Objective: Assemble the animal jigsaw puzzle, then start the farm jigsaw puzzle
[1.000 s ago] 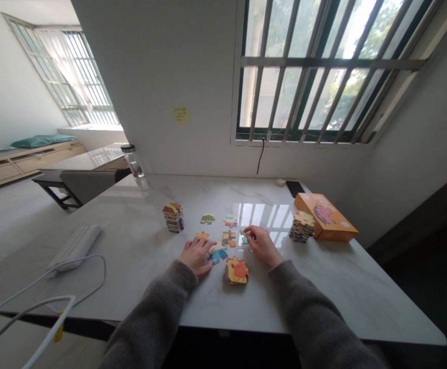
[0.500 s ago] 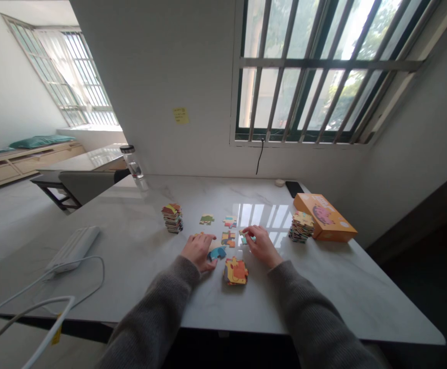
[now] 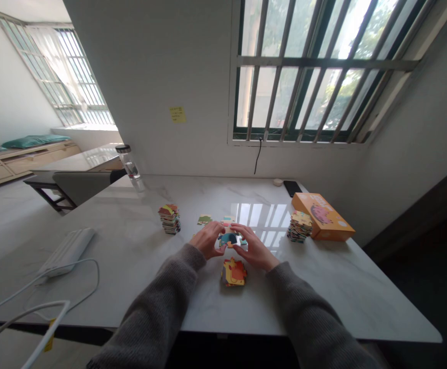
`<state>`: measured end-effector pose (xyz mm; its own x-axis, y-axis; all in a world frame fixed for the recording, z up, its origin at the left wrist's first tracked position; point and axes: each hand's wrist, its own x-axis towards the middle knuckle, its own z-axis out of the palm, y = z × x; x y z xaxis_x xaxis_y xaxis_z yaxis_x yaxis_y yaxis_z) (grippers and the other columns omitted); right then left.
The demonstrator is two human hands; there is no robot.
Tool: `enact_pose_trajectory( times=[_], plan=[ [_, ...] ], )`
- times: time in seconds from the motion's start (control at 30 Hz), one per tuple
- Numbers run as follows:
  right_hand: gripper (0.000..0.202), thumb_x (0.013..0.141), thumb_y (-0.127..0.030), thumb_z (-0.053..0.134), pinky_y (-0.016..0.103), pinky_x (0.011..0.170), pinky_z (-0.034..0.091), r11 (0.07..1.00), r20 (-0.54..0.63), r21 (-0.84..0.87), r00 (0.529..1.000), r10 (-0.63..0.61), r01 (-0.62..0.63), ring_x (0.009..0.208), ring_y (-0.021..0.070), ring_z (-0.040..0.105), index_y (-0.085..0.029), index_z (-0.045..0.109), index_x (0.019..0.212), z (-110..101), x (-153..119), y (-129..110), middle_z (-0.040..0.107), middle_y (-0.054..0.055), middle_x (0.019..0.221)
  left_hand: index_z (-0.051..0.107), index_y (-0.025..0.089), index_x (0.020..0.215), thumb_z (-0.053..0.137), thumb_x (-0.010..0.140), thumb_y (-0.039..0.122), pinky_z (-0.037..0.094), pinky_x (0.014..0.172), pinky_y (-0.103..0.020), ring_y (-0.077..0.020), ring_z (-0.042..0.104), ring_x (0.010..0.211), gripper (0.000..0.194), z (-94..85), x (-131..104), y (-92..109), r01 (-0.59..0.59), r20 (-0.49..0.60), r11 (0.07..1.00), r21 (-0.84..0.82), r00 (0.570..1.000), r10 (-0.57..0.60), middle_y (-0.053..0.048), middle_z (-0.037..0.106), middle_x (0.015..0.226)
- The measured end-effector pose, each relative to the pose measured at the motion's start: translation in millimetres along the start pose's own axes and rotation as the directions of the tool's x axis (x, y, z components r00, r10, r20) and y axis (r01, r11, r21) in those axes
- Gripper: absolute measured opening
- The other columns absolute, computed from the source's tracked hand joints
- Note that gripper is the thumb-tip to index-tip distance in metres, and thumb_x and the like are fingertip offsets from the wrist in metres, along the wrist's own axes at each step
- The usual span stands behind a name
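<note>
A blue jigsaw puzzle piece [image 3: 229, 239] is held between my two hands, above other pieces on the table. My left hand [image 3: 208, 240] grips its left side with thumb and fingers. At its right side, my right hand [image 3: 255, 248] is curled, thumb and fingers on the edge. Beyond the hands lie a green puzzle piece [image 3: 204, 219] and a pink-and-teal piece [image 3: 228, 220], both flat. Closer to me is a low pile of puzzle pieces [image 3: 234, 272], an orange and yellow one on top. My hands partly hide the pieces beneath them.
Tall stacks of puzzle pieces stand at left [image 3: 169, 219] and right [image 3: 300, 226]. Behind the right stack lies an orange box [image 3: 327, 218], with a black phone [image 3: 292, 188] farther back. A white power strip [image 3: 69, 251] with cables occupies the left side; a bottle [image 3: 128, 162] stands at the back-left corner.
My left hand has lifted the blue piece and carried it forward and right. My right hand has moved left from a small piece on the table to meet the blue one.
</note>
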<state>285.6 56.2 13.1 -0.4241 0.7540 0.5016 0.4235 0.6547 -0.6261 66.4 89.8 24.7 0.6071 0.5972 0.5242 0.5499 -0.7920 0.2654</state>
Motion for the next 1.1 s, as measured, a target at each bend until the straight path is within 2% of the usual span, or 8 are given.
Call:
enact_pose_trajectory(
  times=[0.17, 0.27, 0.37, 0.47, 0.67, 0.83, 0.97, 1.1],
  plan=[
    [0.035, 0.090, -0.023, 0.061, 0.044, 0.109, 0.043, 0.999, 0.032, 0.004, 0.999, 0.038, -0.038, 0.131, 0.0249, 0.050, -0.025, 0.057, 0.125, -0.4, 0.5, 7.6, 0.054, 0.011, 0.136, 0.054, 0.021, 0.097, 0.065, 0.071, 0.018, 0.050, 0.097, -0.041, -0.0253, 0.060, 0.102, 0.029, 1.9, 8.1, 0.2, 0.024, 0.115, 0.999, -0.040, 0.993, -0.020, -0.007, 0.062, 0.103],
    [0.031, 0.089, -0.023, 0.062, 0.043, 0.107, 0.044, 0.995, -0.022, -0.055, 0.997, 0.079, -0.080, 0.124, 0.0249, 0.052, -0.025, 0.059, 0.120, -3.5, 0.4, 13.4, 0.055, 0.010, 0.128, 0.054, 0.020, 0.113, 0.063, 0.078, 0.020, 0.050, 0.100, -0.039, -0.0250, 0.059, 0.109, 0.036, 5.6, 14.0, -6.6, 0.039, 0.088, 0.992, -0.122, 0.996, -0.028, -0.009, 0.060, 0.114],
    [0.032, 0.086, -0.019, 0.063, 0.044, 0.105, 0.044, 0.975, -0.085, -0.160, 0.986, 0.145, -0.157, 0.118, 0.0263, 0.052, -0.023, 0.059, 0.118, -7.8, -0.8, 22.9, 0.056, 0.010, 0.122, 0.051, 0.016, 0.129, 0.054, 0.086, 0.019, 0.046, 0.107, -0.040, -0.0246, 0.056, 0.119, 0.043, 16.6, 20.0, -18.4, 0.084, 0.043, 0.982, -0.168, 0.996, -0.078, -0.013, 0.056, 0.128],
    [0.029, 0.085, -0.017, 0.062, 0.046, 0.104, 0.042, 0.944, -0.112, -0.240, 0.973, 0.203, -0.225, 0.116, 0.0276, 0.050, -0.022, 0.060, 0.113, -10.7, -2.6, 33.6, 0.055, 0.011, 0.120, 0.057, 0.015, 0.128, 0.051, 0.088, 0.018, 0.040, 0.113, -0.043, -0.0265, 0.050, 0.127, 0.040, 32.0, 23.8, -26.4, 0.138, 0.100, 0.987, -0.086, 0.987, -0.129, -0.014, 0.052, 0.138],
    [0.032, 0.085, -0.018, 0.059, 0.043, 0.102, 0.043, 0.935, -0.157, -0.238, 0.961, 0.228, -0.261, 0.114, 0.0257, 0.052, -0.022, 0.057, 0.116, -11.9, -0.3, 52.9, 0.056, 0.009, 0.120, 0.061, 0.020, 0.129, 0.054, 0.094, 0.031, 0.041, 0.108, -0.048, -0.0290, 0.048, 0.120, 0.038, 49.1, 20.2, -24.1, 0.166, 0.187, 0.979, 0.119, 0.964, -0.187, -0.010, 0.055, 0.138],
    [0.033, 0.086, -0.020, 0.056, 0.041, 0.099, 0.043, 0.930, -0.179, -0.230, 0.952, 0.249, -0.287, 0.112, 0.0244, 0.054, -0.023, 0.057, 0.119, -12.4, 13.8, 71.2, 0.059, 0.008, 0.121, 0.059, 0.021, 0.134, 0.052, 0.096, 0.034, 0.042, 0.107, -0.046, -0.0287, 0.047, 0.120, 0.041, 51.9, 17.0, -25.3, 0.162, 0.177, 0.980, 0.118, 0.967, -0.182, -0.010, 0.056, 0.136],
    [0.036, 0.086, -0.019, 0.057, 0.041, 0.097, 0.042, 0.905, -0.144, -0.303, 0.953, 0.268, -0.300, 0.111, 0.0258, 0.054, -0.023, 0.060, 0.121, -11.2, 28.2, 79.1, 0.061, 0.009, 0.123, 0.059, 0.020, 0.133, 0.052, 0.096, 0.034, 0.042, 0.107, -0.046, -0.0288, 0.047, 0.120, 0.040, 53.2, 16.8, -25.4, 0.165, 0.163, 0.981, 0.105, 0.970, -0.181, -0.010, 0.057, 0.135],
    [0.035, 0.087, -0.021, 0.058, 0.044, 0.096, 0.039, 0.874, -0.084, -0.384, 0.954, 0.288, -0.298, 0.112, 0.0277, 0.052, -0.027, 0.064, 0.120, -9.2, 38.2, 81.1, 0.062, 0.007, 0.125, 0.059, 0.021, 0.133, 0.052, 0.096, 0.034, 0.043, 0.106, -0.047, -0.0290, 0.047, 0.120, 0.040, 53.2, 16.6, -22.8, 0.169, 0.145, 0.981, 0.097, 0.972, -0.182, -0.010, 0.057, 0.135]
  ],
)
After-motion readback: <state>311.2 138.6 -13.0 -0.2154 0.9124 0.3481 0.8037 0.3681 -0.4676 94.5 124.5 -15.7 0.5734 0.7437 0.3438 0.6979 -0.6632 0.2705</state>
